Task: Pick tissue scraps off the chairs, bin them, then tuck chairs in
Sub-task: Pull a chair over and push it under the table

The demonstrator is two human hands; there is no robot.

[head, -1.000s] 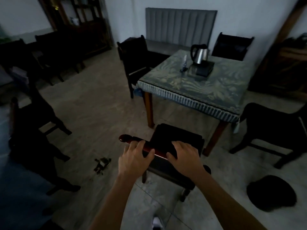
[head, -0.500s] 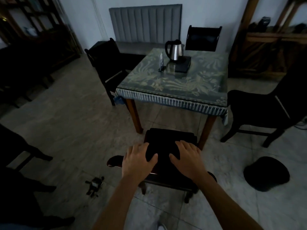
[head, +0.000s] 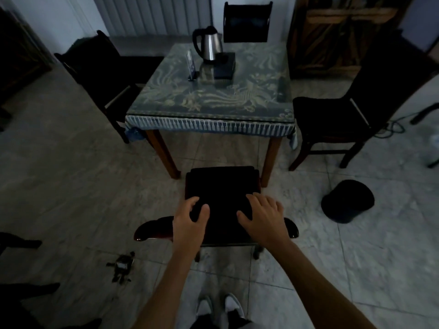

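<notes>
Both hands grip the top rail of the near chair (head: 222, 186), left hand (head: 190, 222) with fingers curled over the rail, thumb forward; right hand (head: 263, 219) fingers curled over it too. Chair seat sits just ahead of the hands, front edge at the table (head: 213, 98) legs. Black bin (head: 346, 201) right of the right hand on the floor. No tissue scraps visible

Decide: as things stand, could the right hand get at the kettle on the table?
Probably not. The right hand grips the chair back, and the chair's seat plus most of the table lie between it and the far-side kettle.
</notes>
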